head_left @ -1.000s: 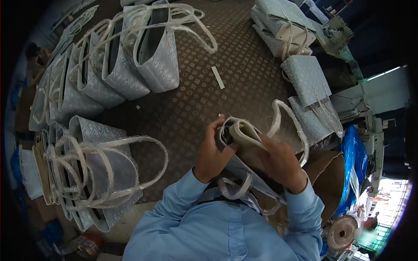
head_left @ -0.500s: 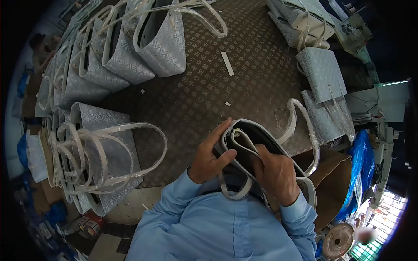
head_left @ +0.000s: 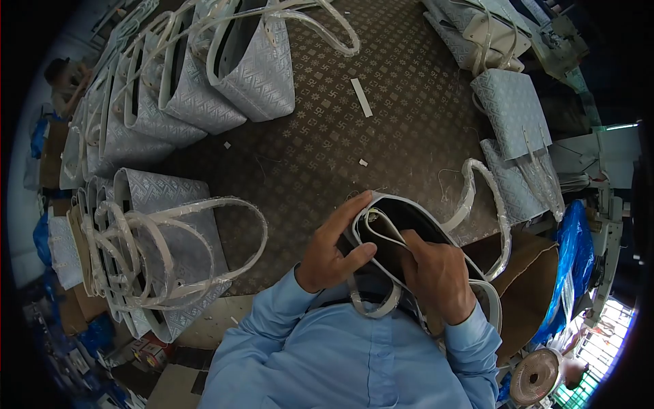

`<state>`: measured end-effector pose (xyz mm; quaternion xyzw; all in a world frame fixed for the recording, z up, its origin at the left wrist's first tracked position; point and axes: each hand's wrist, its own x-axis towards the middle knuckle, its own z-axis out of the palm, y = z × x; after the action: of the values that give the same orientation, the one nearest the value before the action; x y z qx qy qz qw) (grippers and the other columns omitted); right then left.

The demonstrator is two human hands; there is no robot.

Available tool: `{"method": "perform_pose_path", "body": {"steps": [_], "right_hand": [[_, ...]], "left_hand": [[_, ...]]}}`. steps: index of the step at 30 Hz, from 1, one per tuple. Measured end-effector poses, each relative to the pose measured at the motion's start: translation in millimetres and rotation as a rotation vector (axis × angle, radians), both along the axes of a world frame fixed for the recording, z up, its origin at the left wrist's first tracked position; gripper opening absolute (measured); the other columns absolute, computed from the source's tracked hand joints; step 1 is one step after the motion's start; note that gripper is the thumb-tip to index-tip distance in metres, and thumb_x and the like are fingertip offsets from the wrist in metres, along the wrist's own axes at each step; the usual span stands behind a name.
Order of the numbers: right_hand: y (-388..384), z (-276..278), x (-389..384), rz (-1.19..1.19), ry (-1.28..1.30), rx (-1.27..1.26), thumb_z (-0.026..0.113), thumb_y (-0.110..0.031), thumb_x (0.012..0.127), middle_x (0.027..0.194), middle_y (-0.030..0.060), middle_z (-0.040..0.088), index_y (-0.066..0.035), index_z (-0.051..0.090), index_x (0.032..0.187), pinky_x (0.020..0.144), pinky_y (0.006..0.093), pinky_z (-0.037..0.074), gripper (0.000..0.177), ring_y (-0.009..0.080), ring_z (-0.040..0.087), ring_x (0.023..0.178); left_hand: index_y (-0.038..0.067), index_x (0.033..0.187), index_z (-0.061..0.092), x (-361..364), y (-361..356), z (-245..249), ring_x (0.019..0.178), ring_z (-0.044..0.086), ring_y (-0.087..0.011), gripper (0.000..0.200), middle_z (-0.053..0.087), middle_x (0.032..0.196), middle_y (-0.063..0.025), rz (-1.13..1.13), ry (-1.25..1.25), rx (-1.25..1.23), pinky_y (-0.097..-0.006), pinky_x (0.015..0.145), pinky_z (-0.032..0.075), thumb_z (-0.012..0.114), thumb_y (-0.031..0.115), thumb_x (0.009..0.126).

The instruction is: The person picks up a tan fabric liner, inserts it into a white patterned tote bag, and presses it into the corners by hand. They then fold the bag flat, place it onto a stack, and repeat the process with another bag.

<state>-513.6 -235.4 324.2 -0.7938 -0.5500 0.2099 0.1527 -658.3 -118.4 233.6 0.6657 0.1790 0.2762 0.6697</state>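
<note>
The tote bags look like pale grey leather-like material, embossed in a geometric pattern with a soft sheen. Their cream handles are wrapped in glossy, crinkled clear plastic. The tabletop has a dull brown patterned covering. Past its right edge are a matt brown cardboard box and shiny blue plastic sheeting.

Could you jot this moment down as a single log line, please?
left hand: gripping bag at its rim | right hand: fingers inside bag's opening, at cream flap | cardboard box: beside bag
</note>
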Motion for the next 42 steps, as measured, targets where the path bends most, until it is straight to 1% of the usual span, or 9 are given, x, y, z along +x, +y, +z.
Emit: {"method": "perform_pose_path", "body": {"steps": [9, 14, 17, 24, 27, 30, 35, 39, 42], "right_hand": [[2.6, -3.6, -3.2, 0.020, -0.035, 0.001, 0.064, -0.011, 0.080, 0.055, 0.0155, 0.055, -0.006, 0.052, 0.087, 0.045, 0.0433, 0.044, 0.014, 0.0353, 0.058, 0.052], [2.3, -2.2, -14.7, 0.093, -0.093, 0.036, 0.059, -0.016, 0.084, 0.051, 0.0120, 0.055, -0.006, 0.049, 0.080, 0.042, 0.0408, 0.044, 0.015, 0.0298, 0.059, 0.048], [1.4, -4.0, -21.7, 0.119, -0.107, 0.080, 0.057, -0.015, 0.084, 0.052, 0.0103, 0.056, -0.006, 0.049, 0.079, 0.042, 0.0384, 0.044, 0.013, 0.0271, 0.059, 0.047], [-1.3, -10.5, -28.1, 0.145, -0.126, 0.126, 0.054, -0.012, 0.083, 0.053, 0.0090, 0.057, -0.006, 0.049, 0.077, 0.042, 0.0359, 0.046, 0.010, 0.0248, 0.059, 0.046], [-4.0, -15.6, -28.7, 0.150, -0.111, 0.152, 0.053, -0.012, 0.083, 0.053, 0.0092, 0.057, -0.006, 0.049, 0.077, 0.042, 0.0357, 0.046, 0.010, 0.0249, 0.060, 0.046], [-4.3, -17.5, -29.5, 0.171, -0.092, 0.123, 0.051, -0.012, 0.083, 0.053, 0.0095, 0.058, -0.006, 0.050, 0.077, 0.042, 0.0359, 0.046, 0.009, 0.0251, 0.060, 0.047], [-2.1, -21.0, -33.3, 0.238, -0.152, 0.104, 0.052, -0.012, 0.082, 0.054, 0.0101, 0.059, -0.006, 0.051, 0.077, 0.042, 0.0356, 0.047, 0.008, 0.0252, 0.061, 0.046], [2.7, -22.6, -39.5, 0.248, -0.187, 0.120, 0.052, -0.012, 0.082, 0.057, 0.0106, 0.061, -0.006, 0.052, 0.076, 0.042, 0.0343, 0.048, 0.008, 0.0247, 0.062, 0.047], [6.3, -24.0, -39.9, 0.283, -0.203, 0.106, 0.052, -0.012, 0.082, 0.058, 0.0106, 0.061, -0.006, 0.052, 0.076, 0.042, 0.0338, 0.048, 0.008, 0.0245, 0.062, 0.048]], "left_hand": [[-0.010, 0.128, 0.046, -7.7, 4.4, 11.0, 0.119, 0.052, -0.0351, 0.060, 0.052, 0.127, -0.0276, -0.004, -0.012, 0.129, -0.0382, 0.099, 0.041, 0.066, 0.025, 0.083], [-0.012, 0.106, 0.060, -11.7, 8.8, 46.9, 0.083, 0.067, -0.0362, 0.038, 0.065, 0.092, -0.0280, 0.081, 0.270, 0.438, -0.0358, 0.071, 0.054, 0.063, 0.019, 0.084], [-0.012, 0.102, 0.060, -11.6, 10.3, 57.5, 0.071, 0.065, -0.0366, 0.032, 0.064, 0.082, -0.0259, 0.025, 0.325, 0.345, -0.0383, 0.061, 0.052, 0.060, 0.014, 0.083], [-0.010, 0.103, 0.060, -13.9, -7.5, 59.2, 0.066, 0.064, -0.0355, 0.028, 0.062, 0.078, -0.0237, 0.078, 0.328, 0.431, -0.0384, 0.055, 0.049, 0.058, 0.010, 0.084], [-0.007, 0.111, 0.060, -20.6, -17.5, 62.2, 0.072, 0.068, -0.0300, 0.029, 0.065, 0.086, -0.0248, 0.106, 0.388, 0.518, -0.0317, 0.061, 0.051, 0.056, 0.009, 0.088], [-0.007, 0.113, 0.059, -21.1, -13.7, 65.7, 0.072, 0.067, -0.0329, 0.030, 0.065, 0.086, -0.0258, 0.058, 0.431, 0.349, -0.0331, 0.062, 0.051, 0.056, 0.010, 0.088], [-0.006, 0.100, 0.060, -15.2, -11.4, 60.3, 0.063, 0.063, -0.0357, 0.020, 0.062, 0.073, -0.0217, 0.077, 0.402, 0.541, -0.0412, 0.052, 0.048, 0.056, 0.009, 0.087], [-0.005, 0.105, 0.061, -14.5, -9.9, 62.0, 0.067, 0.064, -0.0364, 0.022, 0.064, 0.082, -0.0216, 0.038, 0.557, 0.665, -0.0382, 0.054, 0.049, 0.054, 0.010, 0.091], [-0.001, 0.082, 0.054, -19.4, -2.0, 54.2, 0.058, 0.060, -0.0360, 0.016, 0.059, 0.066, -0.0170, 0.012, 0.478, 0.732, -0.0441, 0.048, 0.044, 0.052, 0.011, 0.092]]}}
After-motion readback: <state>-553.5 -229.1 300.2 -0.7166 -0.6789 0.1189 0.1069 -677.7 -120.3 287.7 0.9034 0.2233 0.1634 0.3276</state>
